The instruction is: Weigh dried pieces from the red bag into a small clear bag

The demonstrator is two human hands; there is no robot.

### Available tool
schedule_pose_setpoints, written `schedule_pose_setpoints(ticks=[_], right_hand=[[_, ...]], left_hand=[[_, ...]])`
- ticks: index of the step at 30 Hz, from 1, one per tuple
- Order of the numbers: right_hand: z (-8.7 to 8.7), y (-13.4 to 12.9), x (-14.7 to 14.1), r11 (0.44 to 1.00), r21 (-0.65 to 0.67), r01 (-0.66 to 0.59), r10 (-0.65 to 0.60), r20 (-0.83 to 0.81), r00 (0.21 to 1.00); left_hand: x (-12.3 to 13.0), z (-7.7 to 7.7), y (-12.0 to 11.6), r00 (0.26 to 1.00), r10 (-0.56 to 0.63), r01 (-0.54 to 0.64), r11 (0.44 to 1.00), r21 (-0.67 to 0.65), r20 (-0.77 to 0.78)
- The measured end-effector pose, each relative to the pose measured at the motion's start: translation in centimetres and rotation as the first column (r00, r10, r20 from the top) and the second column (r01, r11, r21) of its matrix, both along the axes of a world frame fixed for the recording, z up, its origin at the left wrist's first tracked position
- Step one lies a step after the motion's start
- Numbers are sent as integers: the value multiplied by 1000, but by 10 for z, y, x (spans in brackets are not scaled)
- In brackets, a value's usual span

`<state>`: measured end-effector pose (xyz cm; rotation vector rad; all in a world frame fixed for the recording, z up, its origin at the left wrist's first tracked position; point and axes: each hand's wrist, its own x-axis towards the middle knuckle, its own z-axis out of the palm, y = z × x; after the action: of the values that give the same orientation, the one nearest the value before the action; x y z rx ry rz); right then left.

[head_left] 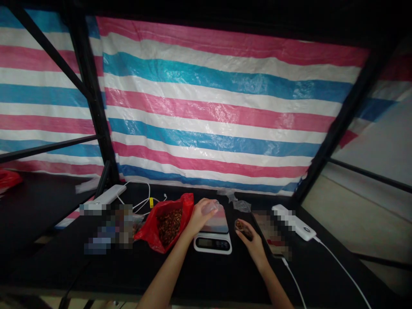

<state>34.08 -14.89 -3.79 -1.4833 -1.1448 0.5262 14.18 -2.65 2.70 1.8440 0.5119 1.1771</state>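
My left hand reaches over the white kitchen scale, its fingers closed round a clear plastic bag above the scale's shiny plate. To the right of the scale, my right hand grips a small round cup with brown pieces in it. An open red plastic bag stands left of the scale, beside my left forearm. It holds many small reddish-brown pieces, too small to name.
Right of my right hand lies a phone-like slab with a cable. White power strips sit at both sides. Clear plastic scraps lie behind the scale. Black frame posts and a striped sheet bound the black table.
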Motion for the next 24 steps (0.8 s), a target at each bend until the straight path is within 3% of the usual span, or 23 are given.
schedule_pose_setpoints(ticks=[5, 12, 16, 20, 24], right_hand=[[7, -4, -9, 999, -22, -26, 29, 136, 990], [22, 9, 0, 999, 34, -21, 10, 302, 953], [61, 32, 4, 994, 51, -95, 58, 487, 872], [108, 52, -12, 981, -60, -186, 175, 689, 703], [137, 62, -29, 968, -123, -220, 228, 799, 557]], left_hand=[[-5, -5, -1, 993, 73, -62, 992, -110, 97], [-3, -11, -4, 976, 208, -214, 973, 90, 66], [-5, -14, -4, 968, 243, -249, 960, 128, 59], [-6, -16, -5, 969, 245, -248, 959, 139, 41], [-7, -11, -9, 962, 270, -272, 944, 188, 37]])
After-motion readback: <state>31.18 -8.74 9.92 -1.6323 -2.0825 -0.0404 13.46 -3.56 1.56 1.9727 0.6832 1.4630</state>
